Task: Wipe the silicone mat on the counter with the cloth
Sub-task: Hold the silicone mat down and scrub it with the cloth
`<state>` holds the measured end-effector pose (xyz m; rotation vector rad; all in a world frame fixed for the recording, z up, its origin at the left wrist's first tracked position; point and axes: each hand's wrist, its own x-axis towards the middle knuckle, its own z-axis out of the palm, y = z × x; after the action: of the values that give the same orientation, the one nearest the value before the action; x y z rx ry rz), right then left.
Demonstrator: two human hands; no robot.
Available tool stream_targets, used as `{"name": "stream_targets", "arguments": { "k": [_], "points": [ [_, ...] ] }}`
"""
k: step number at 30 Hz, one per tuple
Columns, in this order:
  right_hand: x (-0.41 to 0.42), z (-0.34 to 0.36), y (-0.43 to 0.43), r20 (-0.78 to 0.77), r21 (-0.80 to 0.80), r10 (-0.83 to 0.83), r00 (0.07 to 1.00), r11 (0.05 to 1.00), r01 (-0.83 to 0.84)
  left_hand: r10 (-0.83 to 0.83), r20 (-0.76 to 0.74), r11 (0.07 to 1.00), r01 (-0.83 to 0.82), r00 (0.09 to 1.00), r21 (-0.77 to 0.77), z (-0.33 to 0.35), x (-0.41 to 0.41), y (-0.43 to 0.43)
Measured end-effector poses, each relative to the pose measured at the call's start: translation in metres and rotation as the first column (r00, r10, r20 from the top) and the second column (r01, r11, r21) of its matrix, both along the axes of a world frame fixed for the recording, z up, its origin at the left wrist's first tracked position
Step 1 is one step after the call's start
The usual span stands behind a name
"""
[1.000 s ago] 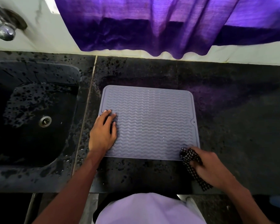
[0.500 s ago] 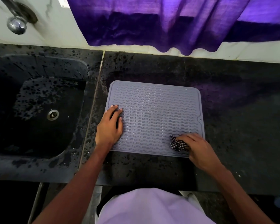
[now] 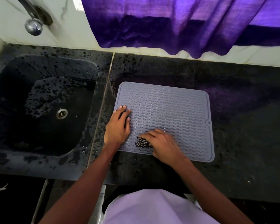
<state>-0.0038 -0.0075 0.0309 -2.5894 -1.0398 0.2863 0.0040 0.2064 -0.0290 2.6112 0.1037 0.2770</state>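
Note:
A grey silicone mat (image 3: 168,110) with wavy ridges lies flat on the dark counter (image 3: 241,135), just right of the sink. My left hand (image 3: 118,126) rests flat on the mat's left edge, fingers straight. My right hand (image 3: 162,144) holds a bunched black-and-white checked cloth (image 3: 142,142) against the mat near its front edge, left of centre. Most of the cloth is hidden under that hand.
A dark wet sink (image 3: 44,107) with a metal drain (image 3: 61,113) lies to the left, with a chrome tap (image 3: 33,26) above it. A purple curtain (image 3: 176,25) hangs over the counter's back edge. Water drops speckle the counter round the mat.
My right hand has slid the cloth leftward along the mat's front part, from the front right corner to left of centre. My left hand has stayed on the mat's left edge.

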Motion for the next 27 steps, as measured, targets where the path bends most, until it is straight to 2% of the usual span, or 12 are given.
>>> {"name": "stream_targets", "arguments": {
  "k": [2, 5, 7, 11, 14, 17, 20, 25, 27],
  "points": [
    [0.007, 0.000, 0.002, -0.065, 0.034, -0.006, 0.998, 0.999, 0.008, -0.008, 0.005, 0.999, 0.008, 1.000, -0.050, -0.003, 0.001, 0.002],
    [0.014, 0.004, -0.012, -0.167, 0.153, -0.083, 0.983, 0.982, 0.109, 0.016, 0.057, 0.986, -0.007, 0.998, -0.166, -0.003, 0.000, 0.011],
    [0.014, 0.009, -0.025, -0.154, 0.155, -0.128, 0.980, 0.976, 0.151, 0.037, 0.111, 0.992, -0.024, 0.993, -0.120, 0.000, -0.006, 0.022],
    [0.009, 0.006, -0.027, -0.106, 0.054, -0.115, 0.988, 0.991, 0.121, 0.041, 0.145, 0.995, -0.053, 0.989, 0.081, -0.008, -0.022, 0.048],
    [0.001, 0.001, -0.010, -0.040, -0.001, -0.094, 0.995, 0.996, 0.094, -0.005, 0.160, 1.000, 0.001, 0.987, 0.027, -0.021, -0.028, 0.056],
    [-0.004, 0.002, 0.010, -0.009, -0.001, -0.059, 0.998, 0.998, 0.059, -0.034, 0.111, 0.999, 0.032, 0.993, 0.022, -0.026, -0.031, 0.055],
    [-0.006, 0.005, 0.023, 0.028, -0.010, -0.027, 0.999, 1.000, 0.027, -0.003, 0.117, 1.000, 0.004, 0.993, -0.008, -0.023, -0.032, 0.054],
    [-0.010, 0.009, 0.055, 0.052, -0.002, -0.033, 0.998, 0.999, 0.033, -0.020, 0.167, 0.996, 0.005, 0.986, 0.088, -0.020, -0.032, 0.049],
    [-0.007, 0.009, 0.068, 0.039, 0.011, -0.046, 0.998, 0.999, 0.046, -0.010, 0.133, 0.994, -0.005, 0.991, 0.113, -0.015, -0.033, 0.050]
  ]
}}
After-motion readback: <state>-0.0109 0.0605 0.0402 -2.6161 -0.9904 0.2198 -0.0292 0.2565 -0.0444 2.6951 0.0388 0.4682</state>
